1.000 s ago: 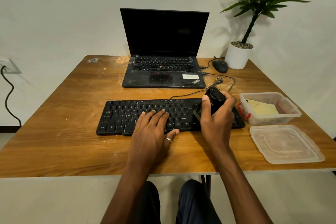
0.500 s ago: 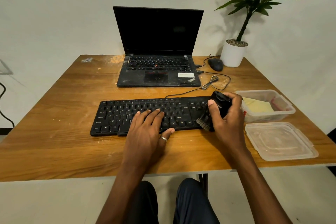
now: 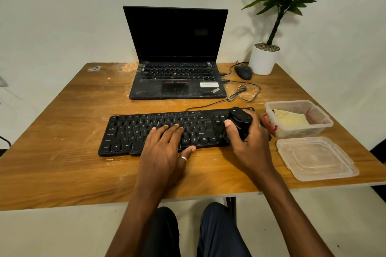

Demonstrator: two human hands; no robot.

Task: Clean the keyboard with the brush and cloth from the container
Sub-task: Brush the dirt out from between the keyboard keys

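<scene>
Head view, single frame.

- Keyboard (image 3: 129, 131): black, lies flat at centre frame on the wooden table (image 3: 62, 152), long side roughly parallel to the near table edge. Its cable (image 3: 240, 94) runs up and right to the laptop.
- Left hand (image 3: 165, 152): palm down, fingers straight and slightly spread, fingertips resting on the keys at mid-keyboard. Thumb lies along the keyboard's front edge; a ring sits on the thumb. Grasps nothing.
- Right hand (image 3: 250, 144): fingers and thumb curled tight round the brush (image 3: 240, 120), a black rounded body, held over the right end of the keyboard. The brush's lower end is at the keys near the lower right corner of the main key block; bristles too dark to resolve, so contact cannot be confirmed.
- Container (image 3: 321, 120): clear plastic, open, red clips on its sides, just right of the keyboard's right end. Cloth (image 3: 290, 120): pale yellow, folded, lying inside it.
- Lid (image 3: 315, 158): clear, flat on the table, just below the container in frame, lower right.
- Laptop (image 3: 177, 58): open, screen dark, upper centre, above the keyboard in frame; palm rest dusty.
- Mouse (image 3: 243, 72): black, right of the laptop, just beside a white plant pot (image 3: 263, 60) at upper right.
- Pale dust specks on the table surface around the laptop and the keyboard.
</scene>
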